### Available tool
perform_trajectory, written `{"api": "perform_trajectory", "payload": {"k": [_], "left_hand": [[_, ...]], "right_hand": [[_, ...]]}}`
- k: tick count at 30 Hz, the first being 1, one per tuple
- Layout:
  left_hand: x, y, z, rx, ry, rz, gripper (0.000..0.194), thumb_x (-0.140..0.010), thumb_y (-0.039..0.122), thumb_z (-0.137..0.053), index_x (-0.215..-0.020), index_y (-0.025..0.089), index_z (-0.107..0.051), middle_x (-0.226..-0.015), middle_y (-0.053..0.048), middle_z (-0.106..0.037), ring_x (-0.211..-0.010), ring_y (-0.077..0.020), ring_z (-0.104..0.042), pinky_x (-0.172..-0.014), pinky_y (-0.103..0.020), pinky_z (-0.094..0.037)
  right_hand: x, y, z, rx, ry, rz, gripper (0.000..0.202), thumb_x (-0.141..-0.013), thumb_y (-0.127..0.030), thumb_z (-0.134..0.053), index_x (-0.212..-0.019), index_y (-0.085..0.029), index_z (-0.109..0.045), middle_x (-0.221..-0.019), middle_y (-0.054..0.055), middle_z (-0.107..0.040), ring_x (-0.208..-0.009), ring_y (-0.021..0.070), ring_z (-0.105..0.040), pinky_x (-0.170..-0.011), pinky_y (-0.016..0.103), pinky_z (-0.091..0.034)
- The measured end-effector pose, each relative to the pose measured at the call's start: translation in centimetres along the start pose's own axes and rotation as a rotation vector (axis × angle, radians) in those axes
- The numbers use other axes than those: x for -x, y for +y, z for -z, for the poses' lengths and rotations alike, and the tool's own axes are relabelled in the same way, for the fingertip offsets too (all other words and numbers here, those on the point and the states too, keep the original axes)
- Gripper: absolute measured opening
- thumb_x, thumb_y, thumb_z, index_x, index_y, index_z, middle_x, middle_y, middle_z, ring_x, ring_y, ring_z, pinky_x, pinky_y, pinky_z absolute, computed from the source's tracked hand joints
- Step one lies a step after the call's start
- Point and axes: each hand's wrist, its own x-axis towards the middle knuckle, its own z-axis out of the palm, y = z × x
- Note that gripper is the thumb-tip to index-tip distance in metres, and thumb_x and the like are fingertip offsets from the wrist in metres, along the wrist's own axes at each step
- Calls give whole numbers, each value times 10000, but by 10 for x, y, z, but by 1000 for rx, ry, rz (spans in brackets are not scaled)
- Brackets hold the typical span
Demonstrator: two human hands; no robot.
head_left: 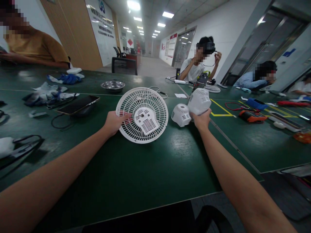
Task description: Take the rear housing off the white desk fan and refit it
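A round white fan grille (pixel 159 124) with a vented plate at its centre is tilted up over the green table. My left hand (pixel 114 123) grips its left rim, with fingers showing through the slats. To the right, my right hand (pixel 202 120) is closed on a white plastic housing (pixel 199 99) with vent slots; the palm side and some fingers are hidden. A smaller white vented cover (pixel 181 115) is just left of that hand, beside the housing. Whether the cover touches the hand is unclear.
On the green table (pixel 145 174) are a metal bowl (pixel 113 85), a phone (pixel 79 105), gloves (pixel 45 94) and cables at left. An orange meter (pixel 252 116) and yellow tape (pixel 222 114) are at right. Several people sit around the table.
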Motion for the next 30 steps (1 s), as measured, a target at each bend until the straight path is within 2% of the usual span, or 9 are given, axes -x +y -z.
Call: {"api": "perform_trajectory", "payload": {"k": [5, 12, 20, 23, 26, 30], "left_hand": [[1, 2, 0, -14, -2, 7, 189, -752, 218, -826, -911, 170, -737, -887, -83, -785, -815, -261, -770, -777, -424, -642], [1, 3, 1, -30, -4, 3, 172, -760, 205, -820, -910, 177, -739, -888, -81, -787, -807, -258, -769, -756, -413, -638], [2, 7, -3, -39, 18, 29, 144, -765, 189, -803, -888, 162, -734, -879, -89, -788, -810, -256, -773, -778, -414, -633], [3, 8, -4, -42, 29, 29, 148, -760, 192, -806, -883, 152, -736, -865, -89, -788, -810, -259, -773, -782, -415, -633], [2, 6, -2, -36, 15, 22, 173, -760, 201, -807, -909, 148, -738, -877, -91, -790, -810, -260, -772, -780, -415, -634], [1, 4, 0, -19, -26, -6, 216, -754, 221, -818, -941, 147, -738, -892, -92, -788, -798, -259, -767, -765, -418, -638]], "right_hand": [[-1, 3, 0, 88, -27, -36, 806, -584, -418, -835, -1244, -208, -424, -1273, 183, -639, -1185, 375, -619, -1019, 511, -472], [5, -8, 5, 197, -52, -72, 832, -575, -424, -863, -1243, -203, -418, -1214, 196, -657, -1150, 398, -636, -1005, 545, -479], [3, -1, 0, 168, -42, -55, 822, -580, -413, -852, -1252, -198, -431, -1210, 194, -668, -1145, 411, -643, -988, 549, -493], [1, -3, 0, 98, 25, -102, 831, -545, -387, -877, -1235, -195, -456, -1224, 181, -668, -1175, 392, -633, -1026, 521, -477], [1, -13, 5, -5, 175, -118, 816, -575, -415, -868, -1237, -172, -456, -1241, 189, -657, -1173, 368, -637, -1042, 494, -465], [4, -34, 15, -141, 310, 14, 827, -627, -442, -836, -1277, -177, -398, -1194, 155, -661, -1085, 315, -671, -984, 452, -494]]}}
